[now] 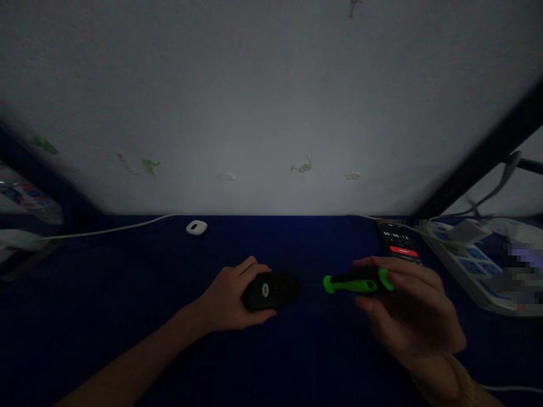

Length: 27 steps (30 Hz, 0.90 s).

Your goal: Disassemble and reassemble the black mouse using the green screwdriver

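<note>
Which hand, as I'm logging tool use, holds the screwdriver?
The right hand holds the green-and-black screwdriver; the left hand grips a black computer mouse.

The bare left hand (pixel 237 297) wraps the left end of the black, rounded, oblong device (pixel 285 291), thumb (pixel 259 319) on its near side, left forearm (pixel 156 345) slanting in; right of that device, the bare right hand (pixel 418 308) curls, palm down.

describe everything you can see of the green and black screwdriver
The screwdriver has a black handle with bright green parts: a flared front collar, a long panel with a dark oval mark, and a rear band. The handle looks like plastic or rubber. It points leftward across the view, its thin, dim shaft aimed at a black device; whether they touch is too dark to tell. The right hand's grip is at the rear end.
</note>
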Each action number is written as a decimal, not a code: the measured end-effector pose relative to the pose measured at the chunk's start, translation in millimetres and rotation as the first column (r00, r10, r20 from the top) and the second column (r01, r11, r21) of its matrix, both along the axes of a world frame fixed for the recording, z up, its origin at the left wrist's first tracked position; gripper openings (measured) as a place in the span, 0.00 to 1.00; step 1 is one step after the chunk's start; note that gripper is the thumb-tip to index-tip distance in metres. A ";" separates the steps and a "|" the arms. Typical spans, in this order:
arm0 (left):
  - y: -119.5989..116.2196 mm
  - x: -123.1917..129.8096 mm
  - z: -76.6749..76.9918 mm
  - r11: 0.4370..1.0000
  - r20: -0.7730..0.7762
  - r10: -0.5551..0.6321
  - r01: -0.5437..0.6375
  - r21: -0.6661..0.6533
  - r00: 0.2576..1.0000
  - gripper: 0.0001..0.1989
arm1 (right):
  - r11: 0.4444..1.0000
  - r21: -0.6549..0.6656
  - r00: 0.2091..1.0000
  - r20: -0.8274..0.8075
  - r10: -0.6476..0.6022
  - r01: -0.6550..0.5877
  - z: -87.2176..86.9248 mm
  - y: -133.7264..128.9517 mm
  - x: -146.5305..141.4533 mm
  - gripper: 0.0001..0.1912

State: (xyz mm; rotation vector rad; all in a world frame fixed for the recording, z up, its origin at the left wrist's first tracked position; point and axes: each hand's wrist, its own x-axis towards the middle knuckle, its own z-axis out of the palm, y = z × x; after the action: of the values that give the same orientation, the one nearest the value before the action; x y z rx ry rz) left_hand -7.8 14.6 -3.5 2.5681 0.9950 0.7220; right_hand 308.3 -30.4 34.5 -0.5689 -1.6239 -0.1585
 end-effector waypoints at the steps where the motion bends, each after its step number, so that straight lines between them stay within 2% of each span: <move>1: -0.1 0.0 0.2 1.000 0.000 0.001 -0.001 0.002 1.000 0.33 | 1.000 -0.003 1.000 -0.003 0.007 -0.007 0.6 0.1 -1.2 0.36; 5: 0.1 0.2 0.5 1.000 0.001 0.001 -0.001 -0.011 1.000 0.32 | 0.985 -0.118 0.991 -0.047 0.123 -0.127 2.3 -1.1 -7.1 0.36; 7: 0.8 0.2 0.1 1.000 0.007 -0.004 0.004 -0.021 1.000 0.31 | 0.976 -0.132 0.984 -0.064 0.167 -0.174 2.9 -0.7 -8.7 0.35; 8: 1.1 0.2 -0.2 1.000 0.010 -0.003 0.004 -0.022 1.000 0.32 | 0.983 -0.100 0.987 -0.061 0.145 -0.151 3.2 0.0 -8.9 0.34; 12: 1.5 0.0 -0.6 1.000 0.004 0.005 -0.005 -0.019 1.000 0.33 | 0.996 0.022 0.995 -0.054 -0.085 0.087 3.1 3.4 -6.7 0.28; 13: 1.3 0.0 -0.4 1.000 0.004 0.002 -0.002 -0.021 1.000 0.33 | 0.996 0.009 0.995 -0.057 -0.085 0.085 2.5 4.3 -5.9 0.28; 16: 0.8 0.3 0.4 1.000 0.013 -0.009 0.010 -0.029 1.000 0.32 | 0.998 -0.038 0.998 -0.050 0.039 -0.041 0.0 6.9 -3.6 0.29; 17: 0.6 0.5 0.6 1.000 0.011 -0.007 0.007 -0.030 1.000 0.32 | 0.999 -0.026 0.998 -0.048 0.032 -0.034 -0.7 7.6 -2.9 0.28; 21: 0.3 0.6 1.1 1.000 -0.006 0.009 -0.009 -0.022 1.000 0.32 | 0.982 0.054 0.981 -0.077 -0.176 0.181 -1.8 8.8 -2.3 0.26; 22: 0.2 0.5 1.2 1.000 -0.005 0.008 -0.008 -0.022 1.000 0.32 | 0.982 0.042 0.980 -0.086 -0.178 0.182 -1.9 9.1 -2.7 0.26; 25: -0.1 0.1 1.3 1.000 0.007 0.000 0.001 -0.029 1.000 0.32 | 0.998 -0.015 0.990 -0.125 -0.068 0.066 -1.7 11.5 -3.8 0.23; 27: -0.2 -0.1 1.3 0.999 0.004 0.002 -0.002 -0.035 1.000 0.32 | 1.000 -0.009 0.991 -0.134 -0.021 0.020 -1.3 13.9 -4.1 0.20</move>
State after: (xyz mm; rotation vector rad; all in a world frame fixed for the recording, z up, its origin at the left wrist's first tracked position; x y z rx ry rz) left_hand -7.9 14.4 -2.1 2.5347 1.0000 0.7041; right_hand 304.2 -16.5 33.2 -0.5905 -1.4893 -0.1269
